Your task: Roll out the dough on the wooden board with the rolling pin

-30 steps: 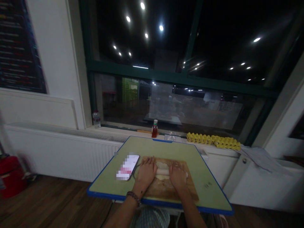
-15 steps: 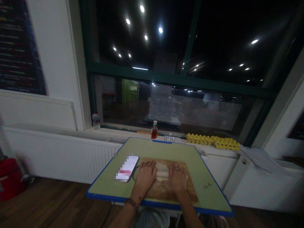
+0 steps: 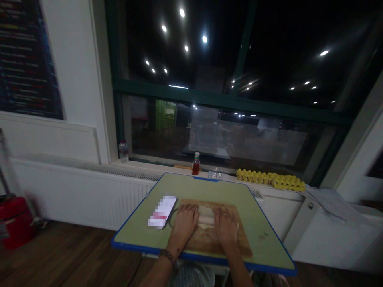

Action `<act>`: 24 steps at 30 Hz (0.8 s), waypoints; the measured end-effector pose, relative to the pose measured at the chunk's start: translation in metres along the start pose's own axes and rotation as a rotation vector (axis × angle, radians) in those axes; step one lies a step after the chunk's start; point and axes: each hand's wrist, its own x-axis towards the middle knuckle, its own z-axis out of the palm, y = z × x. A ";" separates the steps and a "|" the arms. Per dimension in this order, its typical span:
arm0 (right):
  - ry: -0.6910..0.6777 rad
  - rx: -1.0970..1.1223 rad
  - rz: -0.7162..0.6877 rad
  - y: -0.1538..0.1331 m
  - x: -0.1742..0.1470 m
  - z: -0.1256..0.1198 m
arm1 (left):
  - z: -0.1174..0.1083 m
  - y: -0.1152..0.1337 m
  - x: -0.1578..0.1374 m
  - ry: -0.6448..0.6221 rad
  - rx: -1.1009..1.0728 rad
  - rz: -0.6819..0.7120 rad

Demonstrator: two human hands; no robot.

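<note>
Left grip: your left hand (image 3: 186, 221) lies palm down, fingers mostly straight, opened nearly flat over one end of the pin rather than closed round it; underside hidden.
Right grip: your right hand (image 3: 226, 226) matches it at the other end, fingers a little bent, nothing seen clasped.
Pin: the pale pin (image 3: 206, 220) lies crosswise between and under your hands, its middle bare. Hands set well to either side probably even out the pressure.
Dough: the flat dough (image 3: 206, 211) sits on the board, under the pin, showing beyond it and a little on your side.
Board: the wooden board (image 3: 206, 243) lies near your edge of the counter, likely to keep your arms straight above it; pale smears, perhaps flour.
Phone: the phone (image 3: 162, 212) lies face up left of the board, screen lit and pixelated, likely there to stay in sight and off the board.
Counter: the counter (image 3: 253, 207) is pale green, blue-edged, set against the sill.
Sill: red bottle (image 3: 196, 164), clear bottle (image 3: 123, 152), yellow egg trays (image 3: 254, 176).
Room: dark window (image 3: 185, 119) full of reflected lights; white radiator (image 3: 74, 195), wooden floor (image 3: 68, 251).
</note>
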 end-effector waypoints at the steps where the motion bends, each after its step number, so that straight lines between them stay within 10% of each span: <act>1: -0.003 0.001 0.004 0.000 0.000 0.000 | 0.000 0.000 0.000 0.001 0.002 0.000; 24: -0.064 -0.021 0.008 0.000 0.001 -0.004 | -0.003 -0.003 0.000 -0.054 0.032 -0.092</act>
